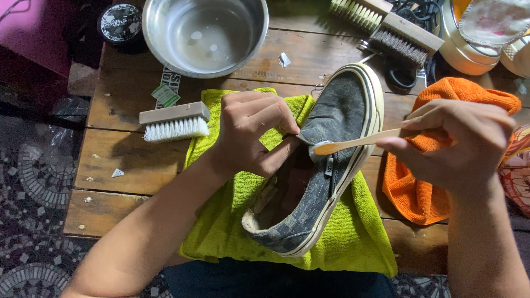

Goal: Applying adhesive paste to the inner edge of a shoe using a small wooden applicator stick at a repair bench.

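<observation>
A worn grey slip-on shoe (pixel 337 118) with a pale sole rim lies tilted on a lime-green cloth (pixel 353 232). My left hand (pixel 251 132) grips the shoe at the edge of its opening, thumb pressed inside. My right hand (pixel 461 143) holds a thin wooden-handled brush (pixel 359 142) by its end. The brush's head rests against the shoe's upper near the opening, where a whitish patch shows.
An orange cloth (pixel 419 187) lies under my right hand. A white-bristled brush (pixel 175 122) sits left of the green cloth. A steel bowl (pixel 205 34) with some liquid stands behind, a round black tin (pixel 120 22) beside it. Two more brushes (pixel 389 27) lie at the back right.
</observation>
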